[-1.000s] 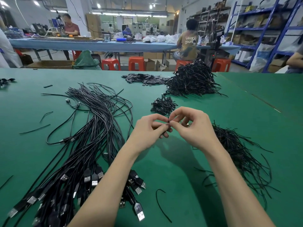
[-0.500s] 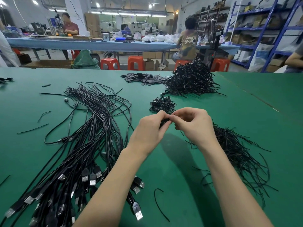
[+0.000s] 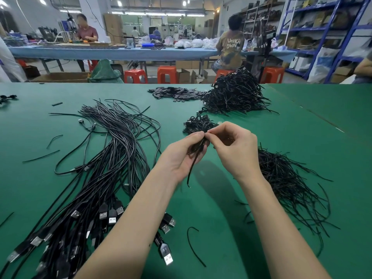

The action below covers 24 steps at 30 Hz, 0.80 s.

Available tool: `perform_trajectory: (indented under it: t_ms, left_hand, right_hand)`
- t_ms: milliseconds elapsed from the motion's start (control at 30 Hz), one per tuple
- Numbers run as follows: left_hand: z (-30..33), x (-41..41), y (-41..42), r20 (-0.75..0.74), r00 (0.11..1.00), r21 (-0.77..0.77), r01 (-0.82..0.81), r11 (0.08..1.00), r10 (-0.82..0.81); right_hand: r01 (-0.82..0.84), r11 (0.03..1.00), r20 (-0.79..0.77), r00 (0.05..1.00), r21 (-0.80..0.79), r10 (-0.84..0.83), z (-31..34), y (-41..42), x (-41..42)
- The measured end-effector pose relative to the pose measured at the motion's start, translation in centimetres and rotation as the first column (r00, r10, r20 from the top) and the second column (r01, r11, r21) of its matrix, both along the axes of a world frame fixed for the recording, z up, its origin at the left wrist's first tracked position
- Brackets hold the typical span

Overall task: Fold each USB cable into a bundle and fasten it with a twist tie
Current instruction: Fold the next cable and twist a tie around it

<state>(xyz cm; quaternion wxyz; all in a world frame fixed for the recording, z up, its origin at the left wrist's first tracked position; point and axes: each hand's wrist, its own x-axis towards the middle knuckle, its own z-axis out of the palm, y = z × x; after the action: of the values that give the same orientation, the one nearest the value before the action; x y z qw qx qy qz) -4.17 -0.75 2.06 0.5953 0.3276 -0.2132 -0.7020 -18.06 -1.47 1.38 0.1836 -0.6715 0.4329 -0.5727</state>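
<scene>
My left hand (image 3: 182, 156) grips a small folded black cable bundle (image 3: 198, 147) above the green table (image 3: 231, 218). A thin black twist tie (image 3: 191, 168) hangs down from the bundle past my palm. My right hand (image 3: 235, 150) pinches the tie's upper end at the top of the bundle, fingertips against my left thumb. A long sheaf of loose black USB cables (image 3: 112, 158) lies to the left, plugs toward me. Loose twist ties (image 3: 287, 182) are heaped to the right. A few finished bundles (image 3: 198, 124) lie just beyond my hands.
A big pile of tied bundles (image 3: 235, 93) sits at the far middle, with flat black strips (image 3: 175, 93) beside it. Stray ties lie on the table, one curved one (image 3: 194, 246) near me. People work at a blue bench (image 3: 112, 52) behind; orange stools (image 3: 167, 74) and shelving stand beyond.
My left hand has turned palm-up, showing the bundle in its grip, and a tie end now hangs below it. My right hand has stayed pinching at the bundle's top.
</scene>
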Motion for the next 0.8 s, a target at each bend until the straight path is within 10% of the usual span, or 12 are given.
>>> perform_trajectory:
  t_ms: [100,200,333,433,667,800]
  left_hand:
    - [-0.1,-0.2,0.0,-0.054,0.998,-0.073,0.016,0.997,-0.02]
    - [-0.5,0.0,0.1,0.205,0.973,-0.35,-0.027,0.936,0.105]
    - [-0.9,2.0,0.2,0.487,0.803,-0.629,0.049,0.776,0.344]
    - [-1.1,2.9,0.1,0.578,0.691,-0.669,0.096,0.737,0.435]
    - [-1.2,2.5,0.1,0.549,0.792,-0.468,0.026,0.884,0.267]
    - [-0.2,3.0,0.4,0.316,0.948,-0.233,0.1,0.967,-0.022]
  right_hand:
    - [-0.07,0.996,0.173,0.983,0.06,0.059,0.3,0.1,0.2]
    - [-0.302,0.938,0.53,0.831,0.172,0.17,0.6,0.3,0.4]
    - [-0.72,0.625,0.904,0.424,0.301,0.053,0.9,0.7,0.8]
    - [-0.825,0.465,0.947,0.291,0.32,-0.135,0.8,0.5,0.9]
    - [-0.404,0.825,0.506,0.845,0.395,0.171,0.7,0.4,0.3]
    - [-0.365,0.886,0.139,0.931,0.286,0.338,1.7,1.0,-1.0]
